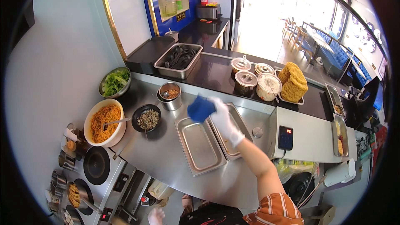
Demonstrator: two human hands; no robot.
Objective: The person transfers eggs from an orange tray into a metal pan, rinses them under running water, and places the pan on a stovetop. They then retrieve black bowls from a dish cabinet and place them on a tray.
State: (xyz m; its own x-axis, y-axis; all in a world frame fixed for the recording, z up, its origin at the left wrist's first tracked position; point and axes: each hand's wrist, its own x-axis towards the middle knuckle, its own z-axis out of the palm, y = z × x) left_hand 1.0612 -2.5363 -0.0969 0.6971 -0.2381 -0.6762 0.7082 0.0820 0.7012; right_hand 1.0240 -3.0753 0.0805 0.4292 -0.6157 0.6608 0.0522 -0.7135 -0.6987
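My right hand (223, 120), in a thin white glove, grips a blue cloth (200, 108) that is blurred and looks folded. The cloth is over the back end of two shallow stainless steel trays set side by side on the metal counter. The left tray (200, 145) is bare apart from small specks. Part of the right tray (232, 109) is hidden by my forearm, and bits of food lie in it. Low at the bottom edge hangs my left hand (156, 216), also gloved, off the counter's front; its fingers are too blurred to read.
Left of the trays stand a black bowl of small diced food (148, 119), a steel pot (170, 95), a white tub of shredded orange food (104, 123) and a lettuce bowl (115, 82). Lidded containers (246, 79) line the back ledge. Induction hobs (97, 165) sit at left.
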